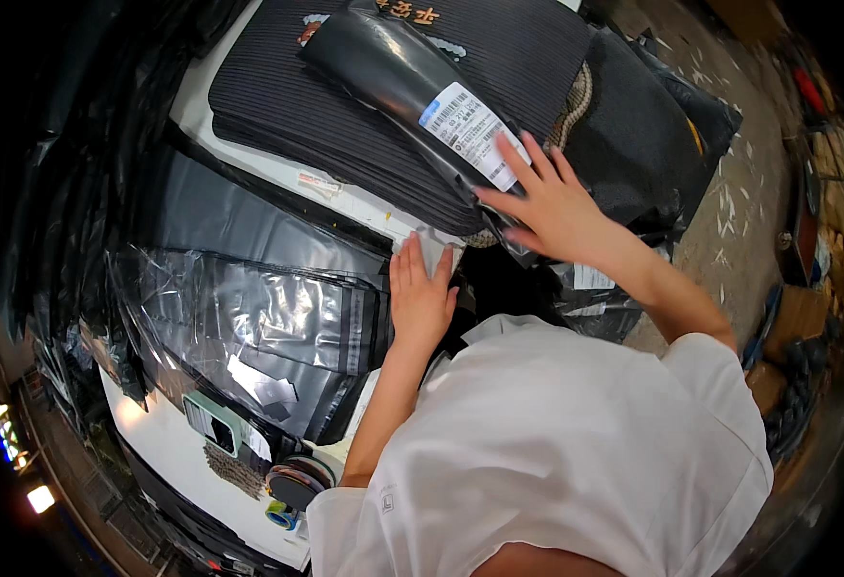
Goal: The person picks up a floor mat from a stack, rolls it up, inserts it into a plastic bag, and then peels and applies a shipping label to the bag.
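Black labelled mailer parcel [422, 91] lying on stacked ribbed mats [345, 125], long axis running up-left from the nearer right hand [547, 207], spread flat upon it; left hand [420, 298] flat, open, empty on the worktop [364, 204].

A glossy black plastic mailer bag [393, 77] carries a white label [475, 133] printed with black barcode stripes and a small blue corner. It lies on a stack of dark grey ribbed mats [345, 125], finely striped with thin lines. A shiny black and silvery-grey pile of plastic bags [258, 317] gleams with pale reflections on a white tabletop [167, 447]. A white short-sleeved shirt [556, 452] fills the lower view. Small tape rolls [292, 486] show black, orange and blue.
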Demonstrator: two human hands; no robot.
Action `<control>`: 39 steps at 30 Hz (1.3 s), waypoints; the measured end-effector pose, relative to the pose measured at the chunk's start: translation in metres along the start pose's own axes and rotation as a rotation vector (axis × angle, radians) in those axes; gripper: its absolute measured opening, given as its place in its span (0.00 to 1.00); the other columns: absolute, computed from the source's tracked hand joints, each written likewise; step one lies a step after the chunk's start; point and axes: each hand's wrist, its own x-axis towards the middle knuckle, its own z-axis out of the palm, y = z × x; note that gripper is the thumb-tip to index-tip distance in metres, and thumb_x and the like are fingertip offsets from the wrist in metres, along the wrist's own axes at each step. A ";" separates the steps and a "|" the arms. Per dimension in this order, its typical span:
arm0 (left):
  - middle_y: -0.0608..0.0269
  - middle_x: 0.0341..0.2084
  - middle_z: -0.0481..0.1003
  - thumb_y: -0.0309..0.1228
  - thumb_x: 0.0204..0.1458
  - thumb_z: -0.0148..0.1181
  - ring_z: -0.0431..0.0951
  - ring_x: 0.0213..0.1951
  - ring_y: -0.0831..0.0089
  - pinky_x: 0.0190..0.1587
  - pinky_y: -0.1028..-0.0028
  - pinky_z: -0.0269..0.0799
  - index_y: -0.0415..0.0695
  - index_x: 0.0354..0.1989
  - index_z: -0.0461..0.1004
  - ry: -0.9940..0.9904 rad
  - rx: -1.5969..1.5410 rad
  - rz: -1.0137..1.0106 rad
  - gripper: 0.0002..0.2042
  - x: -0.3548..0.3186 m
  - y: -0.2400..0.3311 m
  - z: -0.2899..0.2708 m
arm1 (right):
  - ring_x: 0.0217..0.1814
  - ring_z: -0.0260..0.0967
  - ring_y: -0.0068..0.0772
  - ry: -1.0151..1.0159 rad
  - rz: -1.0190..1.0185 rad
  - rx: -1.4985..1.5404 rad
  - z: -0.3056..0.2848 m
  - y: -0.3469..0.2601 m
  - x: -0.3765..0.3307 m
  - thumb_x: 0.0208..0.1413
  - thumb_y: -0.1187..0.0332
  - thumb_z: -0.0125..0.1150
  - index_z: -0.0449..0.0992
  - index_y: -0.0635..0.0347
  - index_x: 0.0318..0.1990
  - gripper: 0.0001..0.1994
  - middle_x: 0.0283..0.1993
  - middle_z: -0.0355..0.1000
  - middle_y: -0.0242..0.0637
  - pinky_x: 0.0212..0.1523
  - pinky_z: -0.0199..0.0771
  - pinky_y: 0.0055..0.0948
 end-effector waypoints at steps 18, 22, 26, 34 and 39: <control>0.51 0.49 0.71 0.10 0.46 0.46 0.77 0.34 0.67 0.38 0.75 0.74 0.43 0.55 0.70 -0.038 -0.535 0.120 0.26 -0.130 0.013 0.018 | 0.49 0.69 0.51 0.627 0.683 0.631 0.074 -0.054 -0.040 0.39 0.62 0.66 0.55 0.56 0.65 0.42 0.48 0.70 0.50 0.45 0.71 0.38; 0.56 0.39 0.76 0.18 0.45 0.55 0.76 0.33 0.66 0.35 0.72 0.73 0.44 0.43 0.76 -0.072 -0.371 0.323 0.15 -0.139 0.008 0.025 | 0.59 0.64 0.46 1.049 0.735 0.917 0.138 -0.116 -0.133 0.40 0.69 0.65 0.51 0.55 0.67 0.43 0.59 0.64 0.48 0.56 0.65 0.33; 0.63 0.29 0.76 0.24 0.44 0.62 0.74 0.30 0.66 0.30 0.71 0.71 0.45 0.33 0.77 -0.228 -0.255 0.370 0.07 -0.152 0.016 0.027 | 0.60 0.61 0.48 1.223 1.071 0.857 0.198 -0.152 -0.200 0.43 0.70 0.63 0.54 0.58 0.66 0.40 0.58 0.63 0.50 0.58 0.61 0.35; 0.64 0.24 0.75 0.29 0.43 0.66 0.72 0.26 0.65 0.27 0.69 0.68 0.47 0.39 0.77 -0.231 -0.102 0.447 0.12 -0.173 0.028 0.027 | 0.66 0.50 0.62 0.905 1.532 0.976 0.287 -0.037 -0.184 0.50 0.50 0.61 0.42 0.55 0.69 0.45 0.65 0.46 0.65 0.62 0.55 0.47; 0.60 0.22 0.74 0.28 0.47 0.63 0.73 0.23 0.64 0.26 0.69 0.68 0.45 0.38 0.78 -0.157 -0.057 0.294 0.09 -0.192 -0.003 0.021 | 0.73 0.37 0.53 0.279 1.522 1.003 0.314 -0.012 -0.152 0.50 0.51 0.58 0.55 0.51 0.65 0.36 0.72 0.39 0.47 0.61 0.55 0.57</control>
